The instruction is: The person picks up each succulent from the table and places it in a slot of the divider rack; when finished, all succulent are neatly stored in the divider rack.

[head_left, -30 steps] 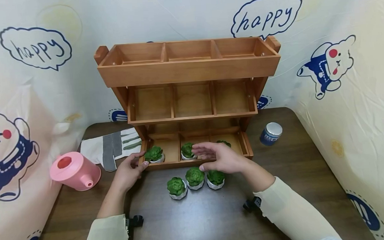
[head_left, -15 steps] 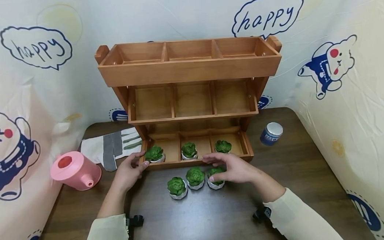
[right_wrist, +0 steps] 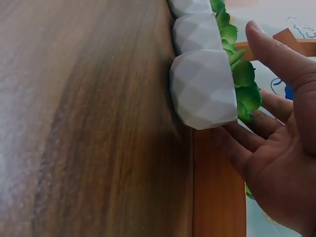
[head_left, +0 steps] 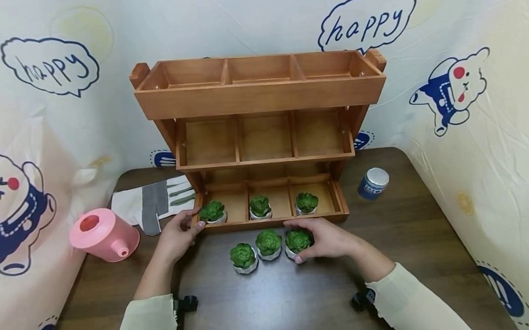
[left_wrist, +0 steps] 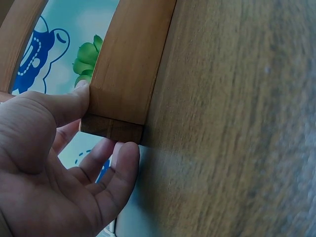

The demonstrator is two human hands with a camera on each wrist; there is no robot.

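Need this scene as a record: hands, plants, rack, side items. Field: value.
left_hand: holds wooden rack at bottom tier's left front corner
right_hand: around right front plant, thumb apart from its pot
front_plants: three, white pots, standing on table; others are left front plant, middle front plant
rack_tiers: three, three compartments each
rack_plants: three, one per bottom compartment
left_side: pink watering can, gray-and-white gloves
right_side: blue jar

The left grip [head_left: 176, 237] is curled, the right grip [head_left: 327, 238] spread.
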